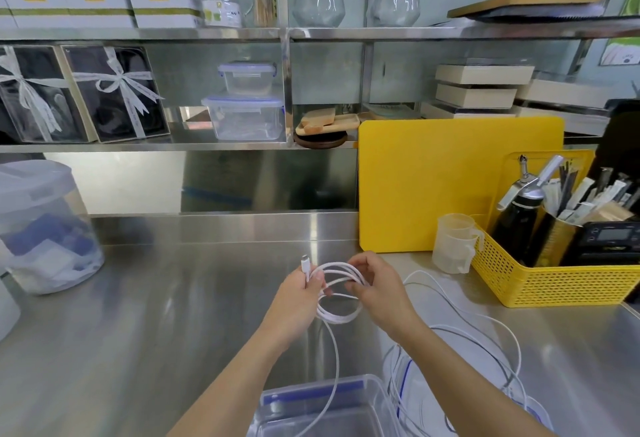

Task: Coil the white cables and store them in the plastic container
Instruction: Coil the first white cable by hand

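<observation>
A stainless steel counter [180,315] runs below 2 steel shelves, where 2 clear clip-lid boxes [246,104] stand stacked beside ribboned gift boxes [117,94]. A yellow cutting board [433,180] leans upright against the back wall, and just beside it a yellow perforated basket [554,281] holds a black siphon bottle [516,218] and packets of utensils, with translucent measuring cups [453,242] against its left end. A large lidded tub [41,229] stands at the far left. Above the middle of the counter, both hands hold 1 white cable coil [341,300] of several loops. The left hand [299,293] is clenched around the coil's left side, and the cable's connector [304,262] sticks up from its fist. The right hand [379,286] pinches the loops on the right side between curled fingers and thumb. From the bottom of the coil a free tail hangs down and passes over the clear plastic container [298,397], which sits open at the near edge with a blue strip along its far rim. More loose white cables [491,329] lie spread on the counter to the right, partly behind the right forearm.
</observation>
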The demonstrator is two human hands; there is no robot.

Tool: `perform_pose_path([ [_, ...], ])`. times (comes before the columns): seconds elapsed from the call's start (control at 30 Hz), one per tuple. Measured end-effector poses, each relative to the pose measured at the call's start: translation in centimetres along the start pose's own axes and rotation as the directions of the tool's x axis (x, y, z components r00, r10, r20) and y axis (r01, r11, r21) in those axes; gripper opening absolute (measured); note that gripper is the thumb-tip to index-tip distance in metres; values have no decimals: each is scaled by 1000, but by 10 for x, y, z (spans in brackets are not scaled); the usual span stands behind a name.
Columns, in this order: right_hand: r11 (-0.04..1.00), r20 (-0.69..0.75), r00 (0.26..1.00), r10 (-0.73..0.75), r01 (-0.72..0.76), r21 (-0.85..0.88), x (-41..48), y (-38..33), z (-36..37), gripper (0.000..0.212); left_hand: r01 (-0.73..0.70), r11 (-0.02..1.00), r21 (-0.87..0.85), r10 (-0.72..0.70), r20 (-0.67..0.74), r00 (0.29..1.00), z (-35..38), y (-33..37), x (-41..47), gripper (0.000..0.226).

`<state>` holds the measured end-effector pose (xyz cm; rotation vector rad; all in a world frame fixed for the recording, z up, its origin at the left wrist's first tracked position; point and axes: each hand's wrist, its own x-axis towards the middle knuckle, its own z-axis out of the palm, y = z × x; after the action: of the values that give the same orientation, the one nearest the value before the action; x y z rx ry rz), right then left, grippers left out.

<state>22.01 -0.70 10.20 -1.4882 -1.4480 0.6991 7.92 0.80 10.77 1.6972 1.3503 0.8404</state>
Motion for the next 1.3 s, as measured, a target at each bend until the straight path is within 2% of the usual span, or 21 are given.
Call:
perform_pose_path([
  [0.07, 984, -22, 998, -54, 49, -170, -3, -5, 2, 26, 49, 997, -52, -48, 10, 999, -1, 1, -1, 33],
  [0.1, 933, -48, 987, -157, 132, -334, -4, -8, 3, 26, 70, 995, -64, -69, 21, 997, -2, 2, -2, 34],
  [0.13, 831, -54, 947, -317, 250, -497, -5, -8, 3, 24, 91, 992, -86, -88, 44, 995, -3, 2, -1, 35],
  [0.2, 565, 6, 789, -614, 445, -695, -3, 1, 3, 10, 112, 982, -152, -100, 83, 992, -8, 1, 0, 36],
  [0.23, 484, 28, 727, -686, 485, -728, -2, 6, 2, 3, 117, 977, -181, -99, 103, 990, -11, 1, 0, 36],
  [0.27, 457, 32, 700, -713, 500, -735, -2, 9, 1, 11, 126, 970, -210, -101, 126, 987, -13, 1, -1, 35],
  [0.33, 537, 4, 731, -682, 505, -676, -2, 12, 1, 15, 163, 939, -304, -106, 193, 975, -17, 4, -3, 34],
  [0.4, 719, -92, 807, -583, 460, -521, -4, 9, 1, 12, 240, 862, -446, -120, 280, 952, -19, 6, -4, 32],
  [0.47, 881, -152, 900, -409, 346, -324, -6, 6, 2, 8, 316, 779, -542, -137, 345, 929, -21, 7, -4, 30],
  [0.57, 966, -140, 965, -223, 200, -164, -8, 1, 3, 12, 376, 727, -575, -159, 391, 906, -23, 6, -3, 27],
  [0.7, 996, -142, 986, -90, 88, -16, -9, -7, 5, 15, 409, 728, -550, -199, 402, 894, -24, 2, -7, 24],
  [0.83, 990, -101, 992, -80, 68, -123, -12, -9, 8, 14, 389, 799, -459, -233, 359, 904, -23, -5, -12, 20],
  [0.97, 938, -5, 995, -102, 94, -335, -20, -8, 11, 18, 312, 851, -422, -251, 196, 948, -29, -12, -20, 14],
  [1.03, 938, 73, 992, -103, 121, -325, -25, -8, 13, 17, 334, 813, -476, -268, 203, 942, -36, -16, -27, 15],
  [1.17, 966, 164, 986, -27, 68, -249, -35, -9, 17, 14, 354, 765, -537, -296, 195, 935, -44, -27, -43, 22],
  [1.3, 973, 262, 964, 39, 23, -230, -51, -7, 20, 19, 305, 848, -434, -291, 101, 952, -40, -38, -61, 19],
])
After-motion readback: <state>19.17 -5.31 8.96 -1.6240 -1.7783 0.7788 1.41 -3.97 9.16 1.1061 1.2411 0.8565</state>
